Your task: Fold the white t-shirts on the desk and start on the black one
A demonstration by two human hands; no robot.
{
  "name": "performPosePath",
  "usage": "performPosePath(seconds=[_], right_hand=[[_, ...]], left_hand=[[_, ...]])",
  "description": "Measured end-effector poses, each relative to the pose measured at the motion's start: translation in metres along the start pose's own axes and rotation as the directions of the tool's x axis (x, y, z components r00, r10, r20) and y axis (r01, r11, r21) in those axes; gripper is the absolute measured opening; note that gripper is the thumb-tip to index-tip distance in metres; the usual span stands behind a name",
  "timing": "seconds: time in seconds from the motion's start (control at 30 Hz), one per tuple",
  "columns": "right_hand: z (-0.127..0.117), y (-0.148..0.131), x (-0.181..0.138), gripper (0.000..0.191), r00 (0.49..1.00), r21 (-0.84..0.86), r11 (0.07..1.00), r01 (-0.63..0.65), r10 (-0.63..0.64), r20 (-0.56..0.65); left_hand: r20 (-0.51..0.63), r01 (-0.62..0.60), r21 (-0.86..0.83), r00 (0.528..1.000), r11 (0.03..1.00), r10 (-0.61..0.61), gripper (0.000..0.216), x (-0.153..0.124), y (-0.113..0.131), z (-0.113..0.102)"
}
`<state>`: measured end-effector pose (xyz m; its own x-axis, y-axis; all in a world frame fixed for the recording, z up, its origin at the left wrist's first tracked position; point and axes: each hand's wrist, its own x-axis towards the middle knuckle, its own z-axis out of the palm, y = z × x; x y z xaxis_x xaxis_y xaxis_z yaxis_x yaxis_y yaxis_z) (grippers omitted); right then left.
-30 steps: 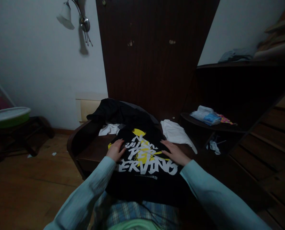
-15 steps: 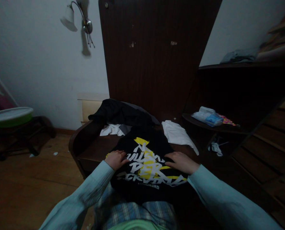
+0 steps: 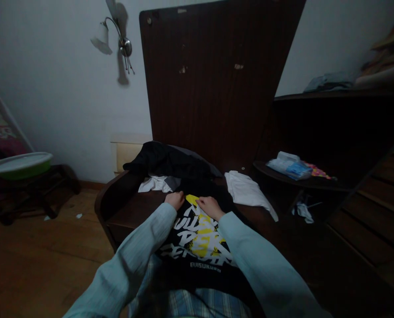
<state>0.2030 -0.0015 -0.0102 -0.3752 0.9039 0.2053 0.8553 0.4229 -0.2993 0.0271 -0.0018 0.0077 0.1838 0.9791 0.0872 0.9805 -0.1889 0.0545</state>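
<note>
A black T-shirt (image 3: 197, 265) with white and yellow lettering lies spread over the dark wooden surface, its lower part reaching toward my lap. My left hand (image 3: 176, 200) is closed on the cloth just left of the yellow patch near the top of the print. On the other side of that patch, my right hand (image 3: 210, 206) pinches the fabric with curled fingers. Both forearms cover the shirt's side edges. Beyond my hands is a rumpled dark garment (image 3: 170, 161), with a white and grey cloth (image 3: 154, 184) partly under it.
To the right lies a folded white cloth (image 3: 248, 190). A plastic packet (image 3: 289, 165) sits on a small side shelf (image 3: 329, 184). A tall dark panel (image 3: 210, 97) stands behind. At far left, a green basin (image 3: 24, 170) with a pale top rests on a low stand.
Both hands have moved up the shirt and closer together, from lying spread at the sides of the print to gripping cloth near its top. The view has shifted slightly.
</note>
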Motion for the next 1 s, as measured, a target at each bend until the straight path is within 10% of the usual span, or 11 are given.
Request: performPosePath(seconds=[0.27,0.47,0.7,0.8,1.0], right_hand=[[0.003,0.004,-0.001,0.034,0.999,0.004,1.0,-0.024,0.024,-0.028],[0.005,0.005,-0.001,0.033,0.999,-0.04,0.999,0.011,-0.013,-0.029],[0.005,-0.002,-0.009,0.026,0.886,-0.11,0.909,0.403,-0.417,-0.203],[0.007,-0.004,-0.008,0.028,0.796,-0.086,0.81,0.581,-0.587,-0.149],[0.011,-0.001,-0.005,0.028,0.809,-0.009,0.816,0.578,-0.575,-0.122]], left_hand=[[-0.41,-0.043,-0.172,0.911,0.984,-0.032,0.056,0.01,-0.023,0.026],[-0.492,0.077,-0.353,0.832,0.932,-0.255,0.044,0.012,-0.032,0.027],[-0.346,0.35,-0.57,0.718,0.744,-0.603,0.026,0.011,-0.044,0.022],[-0.281,0.375,-0.569,0.748,0.732,-0.602,0.025,0.01,-0.047,0.019],[0.045,0.394,-0.568,0.891,0.723,-0.451,0.02,-0.001,-0.076,0.012]])
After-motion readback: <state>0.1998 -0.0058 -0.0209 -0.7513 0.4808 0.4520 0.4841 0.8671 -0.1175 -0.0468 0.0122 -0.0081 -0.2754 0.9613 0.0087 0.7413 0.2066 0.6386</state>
